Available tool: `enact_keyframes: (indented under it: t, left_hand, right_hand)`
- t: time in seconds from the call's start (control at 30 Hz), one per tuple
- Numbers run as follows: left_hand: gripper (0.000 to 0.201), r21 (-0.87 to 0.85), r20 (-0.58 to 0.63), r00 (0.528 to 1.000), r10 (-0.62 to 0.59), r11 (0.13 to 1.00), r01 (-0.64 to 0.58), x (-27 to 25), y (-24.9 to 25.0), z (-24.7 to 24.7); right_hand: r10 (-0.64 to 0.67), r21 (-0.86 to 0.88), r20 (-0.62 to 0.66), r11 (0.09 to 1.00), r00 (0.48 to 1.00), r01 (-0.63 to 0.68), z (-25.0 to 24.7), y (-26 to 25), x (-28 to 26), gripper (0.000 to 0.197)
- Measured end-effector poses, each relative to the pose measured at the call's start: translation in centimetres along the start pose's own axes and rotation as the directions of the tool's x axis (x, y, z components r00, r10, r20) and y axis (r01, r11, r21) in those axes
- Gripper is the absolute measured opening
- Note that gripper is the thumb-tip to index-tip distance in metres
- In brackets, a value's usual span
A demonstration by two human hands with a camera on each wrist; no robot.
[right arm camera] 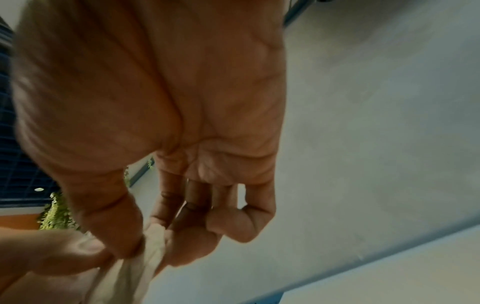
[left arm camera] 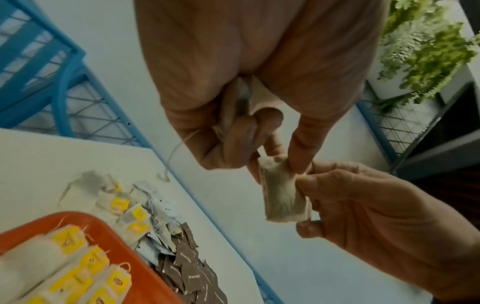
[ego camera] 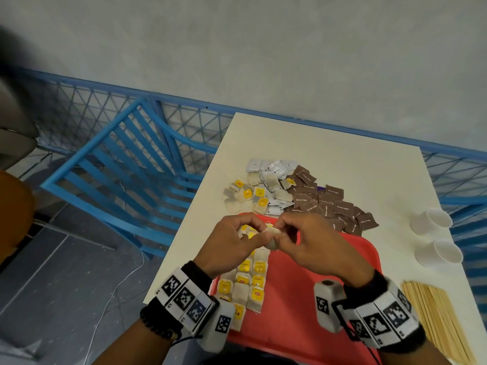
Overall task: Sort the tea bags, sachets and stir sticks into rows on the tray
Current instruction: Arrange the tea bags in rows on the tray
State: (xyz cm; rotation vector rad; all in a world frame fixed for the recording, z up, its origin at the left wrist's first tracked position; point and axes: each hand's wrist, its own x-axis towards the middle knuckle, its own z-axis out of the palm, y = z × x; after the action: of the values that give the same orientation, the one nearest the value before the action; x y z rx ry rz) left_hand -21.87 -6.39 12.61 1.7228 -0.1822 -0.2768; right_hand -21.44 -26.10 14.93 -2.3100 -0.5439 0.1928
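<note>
- Above the tray [ego camera: 329,272], the left hand [ego camera: 232,246] and right hand [ego camera: 313,246] pinched one tea bag [left arm camera: 281,194] between them, probably straightening it for its row.
- Sorted bags [ego camera: 250,280] lay in rows at the tray's left, leaving room for the sachets [ego camera: 329,204] and sticks [ego camera: 434,317] on the counter [ego camera: 355,164].

I'm seeing the red plastic tray [ego camera: 303,299] sitting at the white table's [ego camera: 342,164] near edge, paper tea bags [ego camera: 247,280] lying in rows on its left part, loose sachets [ego camera: 316,201] piled behind it, wooden stir sticks [ego camera: 437,320] lying right.
</note>
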Motion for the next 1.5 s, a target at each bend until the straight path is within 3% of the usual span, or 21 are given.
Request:
enact_keyframes:
  t: [0.03,0.1,0.17,0.2,0.27,0.37,0.47,0.53,0.63,0.73,0.87,0.97,1.03,1.13,1.2,1.3,1.5]
  left_hand:
    - [0.009,-0.035,-0.012,1.0,0.004,0.999,-0.005,0.0,0.2,0.0]
    - [0.009,-0.288,-0.061,0.996,-0.065,0.957,0.044,0.1,0.5,0.0]
    - [0.013,-0.603,-0.053,0.982,-0.184,0.789,0.115,0.2,0.6,0.0]
    - [0.014,-0.691,-0.043,0.975,-0.217,0.711,0.127,0.2,0.7,-0.1]
    - [0.014,-0.732,-0.036,0.973,-0.228,0.669,0.129,0.0,1.0,0.1]
    - [0.013,-0.699,-0.055,0.976,-0.21,0.706,0.113,-0.2,1.0,0.5]
    - [0.01,-0.682,-0.075,0.974,-0.216,0.724,0.108,-0.5,0.9,0.7]
    - [0.011,-0.586,-0.111,0.979,-0.172,0.807,0.075,-1.0,0.9,0.7]
    - [0.029,-0.282,-0.189,0.982,-0.018,0.959,-0.037,-1.6,0.9,0.7]
    - [0.015,-0.118,-0.222,0.972,0.072,0.988,-0.1,-1.6,0.5,0.7]
    - [0.009,0.047,-0.18,0.983,-0.021,0.998,0.03,-2.3,-3.1,0.3]
    - [0.01,0.273,-0.18,0.974,-0.135,0.945,0.181,-3.9,-7.6,-0.7]
    - [0.015,0.424,-0.137,0.965,-0.224,0.867,0.262,-5.1,-9.9,-1.4]
    - [0.015,0.585,-0.007,0.94,-0.342,0.761,0.281,-6.7,-12.4,-1.1]
    - [0.004,0.676,0.022,0.914,-0.406,0.679,0.286,-7.5,-13.1,-0.5]
    - [0.023,0.794,0.071,0.89,-0.451,0.565,0.223,-8.2,-14.1,0.3]
    - [0.03,0.847,0.085,0.881,-0.466,0.5,0.183,-8.2,-14.9,0.8]
  right_hand:
    - [0.002,0.055,-0.045,0.998,0.999,0.0,0.0,0.0,0.2,0.005]
    - [0.079,0.331,-0.202,0.943,0.976,-0.008,0.2,-0.2,0.1,0.019]
    - [0.158,0.572,-0.333,0.818,0.93,0.066,0.4,-0.8,-0.4,0.025]
    - [0.154,0.595,-0.371,0.796,0.916,0.108,0.7,-1.1,-0.7,0.023]
    - [0.11,0.58,-0.373,0.802,0.921,0.139,1.3,-1.3,-1.1,0.019]
    - [0.104,0.542,-0.354,0.832,0.93,0.113,2.1,-1.6,-1.1,0.016]
    - [0.175,0.533,-0.397,0.843,0.901,0.071,2.6,-1.7,-0.9,0.014]
    - [0.201,0.531,-0.395,0.847,0.896,0.044,2.7,-1.3,-0.9,0.016]
    - [0.182,0.502,-0.338,0.865,0.923,0.014,2.6,-0.7,-1.0,0.017]
    - [0.17,0.51,-0.304,0.86,0.937,0.01,2.7,-0.1,-1.1,0.017]
    - [0.312,0.625,-0.142,0.765,0.939,-0.159,4.7,2.7,-1.3,0.028]
    - [0.343,0.369,0.069,0.864,0.937,-0.343,7.3,5.8,-2.5,0.029]
    - [0.3,0.187,0.285,0.914,0.91,-0.36,9.4,6.7,-3.5,0.028]
    - [0.231,0.134,0.513,0.93,0.827,-0.343,12.3,6.5,-4.2,0.023]
    - [0.204,0.087,0.543,0.951,0.815,-0.296,13.8,6.3,-3.8,0.022]
    - [0.192,0.054,0.542,0.964,0.818,-0.262,15.3,6.6,-3.3,0.024]
    - [0.259,-0.073,0.433,0.965,0.864,-0.253,16.7,6.6,-2.8,0.025]
